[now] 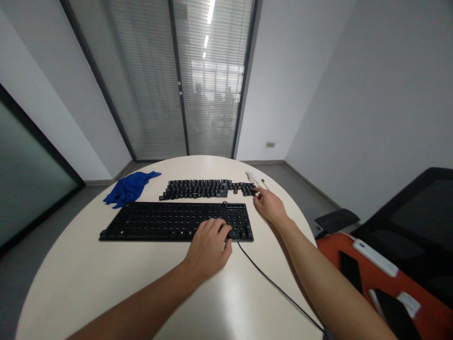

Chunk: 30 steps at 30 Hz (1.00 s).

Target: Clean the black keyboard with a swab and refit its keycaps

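Note:
A black keyboard base point(155, 222) lies across the table, many of its key positions showing small pale studs. My left hand point(209, 245) rests on its lower right part, fingers laid over the base and thumb apart at the front edge. Behind it, loose black keycaps point(198, 188) stand in rows laid out like a keyboard. My right hand point(269, 204) is at the right end of these rows, thumb and forefinger closed on a small black keycap point(254, 190). The fingertips partly hide it.
A blue cloth point(130, 188) lies crumpled at the left of the round table point(141, 278). White crumpled tissue point(252, 176) and a thin brush-like stick point(264, 183) are at the back right. A black cable point(272, 283) runs toward the front right. An orange seat point(332, 248) holds phones and a white power strip point(375, 257).

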Available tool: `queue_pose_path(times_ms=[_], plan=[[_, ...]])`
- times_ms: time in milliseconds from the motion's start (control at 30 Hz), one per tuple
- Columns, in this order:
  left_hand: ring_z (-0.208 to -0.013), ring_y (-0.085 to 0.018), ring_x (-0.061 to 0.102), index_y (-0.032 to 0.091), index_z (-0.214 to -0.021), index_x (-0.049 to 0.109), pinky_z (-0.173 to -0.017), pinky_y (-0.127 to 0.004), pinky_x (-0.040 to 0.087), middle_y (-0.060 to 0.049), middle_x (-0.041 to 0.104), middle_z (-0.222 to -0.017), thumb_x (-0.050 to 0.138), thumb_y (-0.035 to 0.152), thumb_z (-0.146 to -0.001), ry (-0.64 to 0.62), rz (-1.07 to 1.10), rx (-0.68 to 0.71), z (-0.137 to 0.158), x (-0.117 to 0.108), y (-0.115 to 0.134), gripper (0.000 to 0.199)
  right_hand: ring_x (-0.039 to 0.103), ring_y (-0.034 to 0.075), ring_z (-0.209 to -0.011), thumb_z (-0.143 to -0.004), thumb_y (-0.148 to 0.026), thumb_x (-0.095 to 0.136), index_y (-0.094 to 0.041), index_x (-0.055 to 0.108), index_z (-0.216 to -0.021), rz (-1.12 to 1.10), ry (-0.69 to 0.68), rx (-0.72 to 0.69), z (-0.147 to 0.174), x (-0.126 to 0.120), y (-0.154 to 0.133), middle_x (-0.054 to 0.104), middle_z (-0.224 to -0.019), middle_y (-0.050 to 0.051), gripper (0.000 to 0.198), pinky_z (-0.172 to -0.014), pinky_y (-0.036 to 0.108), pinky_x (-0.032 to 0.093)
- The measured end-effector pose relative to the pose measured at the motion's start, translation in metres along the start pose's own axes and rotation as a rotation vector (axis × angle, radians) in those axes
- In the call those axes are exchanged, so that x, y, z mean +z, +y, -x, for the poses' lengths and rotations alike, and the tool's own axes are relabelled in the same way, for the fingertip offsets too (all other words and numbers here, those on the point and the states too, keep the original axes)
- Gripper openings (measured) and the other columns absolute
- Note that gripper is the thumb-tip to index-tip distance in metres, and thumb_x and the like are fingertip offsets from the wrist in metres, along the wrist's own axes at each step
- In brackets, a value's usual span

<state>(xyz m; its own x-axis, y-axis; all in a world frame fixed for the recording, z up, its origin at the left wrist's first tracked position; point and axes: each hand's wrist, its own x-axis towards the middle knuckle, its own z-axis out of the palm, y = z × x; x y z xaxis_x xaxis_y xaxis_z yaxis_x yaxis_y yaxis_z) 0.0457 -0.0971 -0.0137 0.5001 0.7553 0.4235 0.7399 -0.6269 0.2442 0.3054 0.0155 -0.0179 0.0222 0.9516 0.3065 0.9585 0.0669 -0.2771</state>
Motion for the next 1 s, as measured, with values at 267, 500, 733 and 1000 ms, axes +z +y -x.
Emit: queue_pose_path(times_ms=[267,500,733,1000], plan=[[-0.101,-0.026,0.057,0.019,-0.109,0.066,-0.084,-0.041,0.05,-0.007,0.064,-0.105,0.059,0.018,-0.092,-0.072,-0.015,-0.022,-0.002,0.0,0.0,0.019,0.065,0.022,-0.092,-0.092,-0.029,0.06,-0.023,0.068,-0.114,0.054,0.019,-0.007,-0.001,-0.001,0.0,0.073,-0.101,0.005,0.024,-0.073,0.03,0.044],[-0.101,-0.026,0.056,0.019,-0.11,0.067,-0.084,-0.042,0.05,-0.006,0.064,-0.105,0.059,0.02,-0.092,-0.076,-0.009,-0.028,-0.002,0.0,-0.001,0.019,0.064,0.024,-0.093,-0.093,-0.031,0.061,-0.021,0.069,-0.11,0.087,0.041,-0.009,-0.004,0.0,0.0,0.072,-0.101,0.008,0.022,-0.075,0.032,0.044],[-0.1,-0.025,0.057,0.019,-0.109,0.068,-0.084,-0.042,0.05,-0.006,0.065,-0.104,0.057,0.016,-0.092,-0.066,0.012,-0.023,-0.003,0.002,-0.003,0.02,0.065,0.027,-0.097,-0.093,-0.03,0.061,-0.019,0.073,-0.104,0.105,0.058,-0.021,-0.001,-0.003,-0.001,0.072,-0.106,0.011,0.019,-0.082,0.034,0.045],[-0.099,-0.025,0.057,0.019,-0.107,0.068,-0.084,-0.04,0.05,-0.006,0.065,-0.103,0.058,0.015,-0.091,-0.058,0.009,-0.016,-0.003,0.003,-0.005,0.019,0.066,0.023,-0.085,-0.093,-0.04,0.062,-0.02,0.072,-0.105,-0.423,-0.006,-0.064,0.016,-0.023,-0.014,0.074,-0.101,0.008,0.026,-0.076,0.033,0.048]])
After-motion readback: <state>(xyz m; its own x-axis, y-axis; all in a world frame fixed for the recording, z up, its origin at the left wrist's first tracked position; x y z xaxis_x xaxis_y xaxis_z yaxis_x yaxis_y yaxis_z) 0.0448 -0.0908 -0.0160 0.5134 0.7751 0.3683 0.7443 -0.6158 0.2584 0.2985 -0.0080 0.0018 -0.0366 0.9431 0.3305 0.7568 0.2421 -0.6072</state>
